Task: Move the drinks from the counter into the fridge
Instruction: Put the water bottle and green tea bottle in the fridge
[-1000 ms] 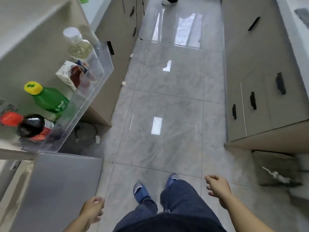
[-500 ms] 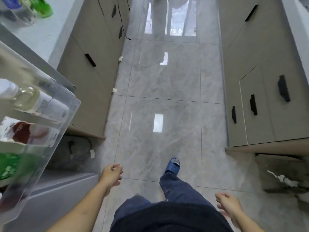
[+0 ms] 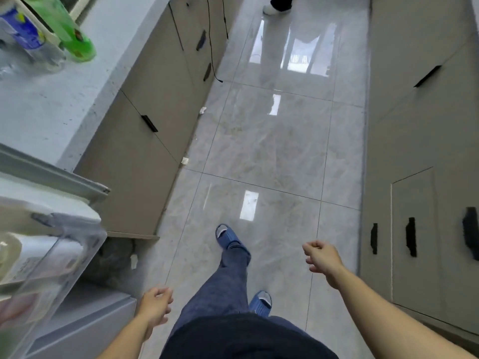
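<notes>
On the counter, green bottle, far from empty hands

No legible text: blue label on the clear bottle and label on the green bottle are both too blurred to read.

head cam: on my head, tilted steeply down-forward along the floor, both my empty hands low in frame, counter far upper-left.

Pale counter w/ green bottle & blue-labelled clear bottle standing together.
</notes>
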Demonstrator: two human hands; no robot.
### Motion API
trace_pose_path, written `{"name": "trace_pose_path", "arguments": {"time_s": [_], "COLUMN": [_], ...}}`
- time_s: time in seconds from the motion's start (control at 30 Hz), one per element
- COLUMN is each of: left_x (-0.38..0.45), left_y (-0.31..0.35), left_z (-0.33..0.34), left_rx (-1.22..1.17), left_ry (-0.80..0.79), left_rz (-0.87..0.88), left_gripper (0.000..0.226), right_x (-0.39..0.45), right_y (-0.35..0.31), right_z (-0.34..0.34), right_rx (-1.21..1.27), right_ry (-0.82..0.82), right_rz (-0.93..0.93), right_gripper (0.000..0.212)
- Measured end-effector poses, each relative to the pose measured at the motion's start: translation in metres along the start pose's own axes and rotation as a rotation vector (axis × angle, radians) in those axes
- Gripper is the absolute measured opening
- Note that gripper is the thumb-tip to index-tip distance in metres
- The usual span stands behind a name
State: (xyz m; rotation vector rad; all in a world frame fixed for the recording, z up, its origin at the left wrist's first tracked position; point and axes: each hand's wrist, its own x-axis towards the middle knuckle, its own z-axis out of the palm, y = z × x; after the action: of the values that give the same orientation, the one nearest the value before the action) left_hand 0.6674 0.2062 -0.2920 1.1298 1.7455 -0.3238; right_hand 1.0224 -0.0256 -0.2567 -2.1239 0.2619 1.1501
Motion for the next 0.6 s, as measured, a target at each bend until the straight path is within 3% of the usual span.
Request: {"name": "trace_pose_path", "arguments": {"time_s": [0.2, 0.43, 0.6], "left_x": [0.035, 0.052, 0.054], "left_y": [0.077, 0.229, 0.301], "left_z": [-0.012, -0.009, -0.01], "left_rx": [-0.077, -0.27, -0.425], "left_ry": [0.047, -0.007, 0.002], "left_rz": [-0.096, 0.038, 0.07], "left_gripper": [0.019, 0.011, 0.013], "right_x": [0.045, 0.093, 0.146], "right_y": [-0.096, -0.183, -0.237], "right_z": [0.005, 0.007, 0.005], "right_rx": [-0.146, -0.266, -0.367], "right_ry": [-0.009, -0.07, -0.128], "right_rz": [-0.035, -0.045, -0.054], "right_gripper": [0.014, 0.013, 0.018]}}
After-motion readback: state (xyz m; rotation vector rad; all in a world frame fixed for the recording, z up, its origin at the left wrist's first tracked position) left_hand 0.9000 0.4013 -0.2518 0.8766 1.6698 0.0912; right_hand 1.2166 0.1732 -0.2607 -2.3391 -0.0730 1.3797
